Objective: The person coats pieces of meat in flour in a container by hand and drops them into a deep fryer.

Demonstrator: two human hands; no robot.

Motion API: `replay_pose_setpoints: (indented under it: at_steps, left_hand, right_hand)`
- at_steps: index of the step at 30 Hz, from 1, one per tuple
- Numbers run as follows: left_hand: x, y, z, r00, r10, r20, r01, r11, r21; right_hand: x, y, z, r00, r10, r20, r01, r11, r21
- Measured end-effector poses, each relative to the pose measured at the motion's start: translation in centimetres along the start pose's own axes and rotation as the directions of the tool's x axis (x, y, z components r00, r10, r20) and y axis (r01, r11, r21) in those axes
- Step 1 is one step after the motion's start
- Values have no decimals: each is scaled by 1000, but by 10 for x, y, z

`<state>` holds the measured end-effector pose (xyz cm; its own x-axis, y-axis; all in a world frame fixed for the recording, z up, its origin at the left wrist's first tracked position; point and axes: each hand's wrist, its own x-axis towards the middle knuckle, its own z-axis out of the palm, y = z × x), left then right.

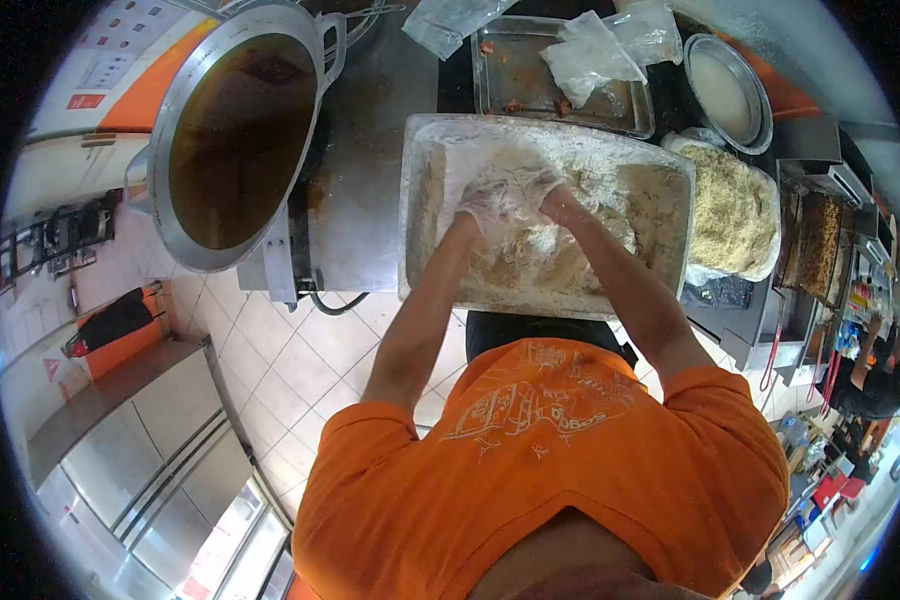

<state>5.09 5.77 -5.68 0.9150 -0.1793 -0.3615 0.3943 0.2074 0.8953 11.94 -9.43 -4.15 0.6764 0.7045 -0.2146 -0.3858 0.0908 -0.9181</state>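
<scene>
In the head view, both my hands wear clear plastic gloves dusted white. My left hand (486, 192) and my right hand (536, 184) are close together in the flour (595, 160), near the far left part of a large metal tray (547, 126). The flour lies loose and clumped, with brownish patches on the tray's bottom. My fingers are hidden by the flour and the cloudy gloves, so I cannot make out whether they hold anything.
A big pot (160, 150) of brown liquid stands on the left. Behind lies a baking tray (510, 28) with plastic bags (595, 60) on it. At right are a metal bowl (720, 90) and a heap of yellowish crumbs (735, 210). Another person (870, 375) is far right.
</scene>
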Motion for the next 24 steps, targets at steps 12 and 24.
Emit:
replay_pose_setpoints:
  at_steps: [12,24]
  left_hand:
    - [3,3,-52,975,110,-191,141,358,923]
    - [11,-113,-31,947,96,-308,275,258,926]
  right_hand:
    - [53,-13,9,980,41,196,184,193,-964]
    - [-19,-2,51,907,420,21,100,-168,-981]
